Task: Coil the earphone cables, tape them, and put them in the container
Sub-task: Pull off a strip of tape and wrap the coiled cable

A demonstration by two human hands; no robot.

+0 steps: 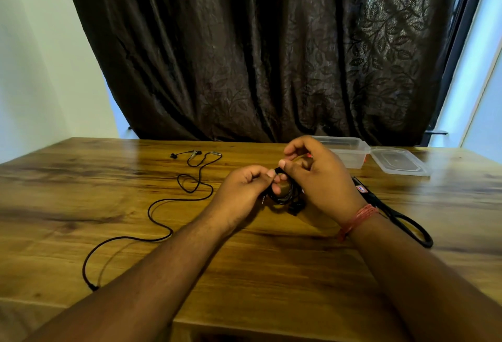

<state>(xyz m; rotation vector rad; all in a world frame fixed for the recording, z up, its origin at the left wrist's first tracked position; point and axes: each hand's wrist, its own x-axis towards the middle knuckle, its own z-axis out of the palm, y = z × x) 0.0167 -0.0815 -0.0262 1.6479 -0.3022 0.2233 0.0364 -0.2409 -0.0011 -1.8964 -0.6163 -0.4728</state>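
Near the middle of the wooden table (135,192), both hands meet over a coiled black earphone cable (282,197). The left hand (244,189) pinches the top of the coil between thumb and curled fingers; the right hand (317,176), with a red thread band (355,219) at the wrist, has its fingers curled and thumb pressed at the same spot on the coil, with something brownish, possibly tape, between the fingers, too blurred to tell.

A second black earphone cable (163,206) lies uncoiled toward the left side, running from the near left edge in loose loops up to its earbuds (195,153) near the far edge.

At the far right stands a clear plastic container (345,149), lid off; nothing can be made out inside it. Its clear lid (399,162) lies flat just beside it on the right. Black-handled scissors (394,211) lie beyond the right wrist, handles toward the near right. A dark patterned curtain (258,56) hangs behind the table.
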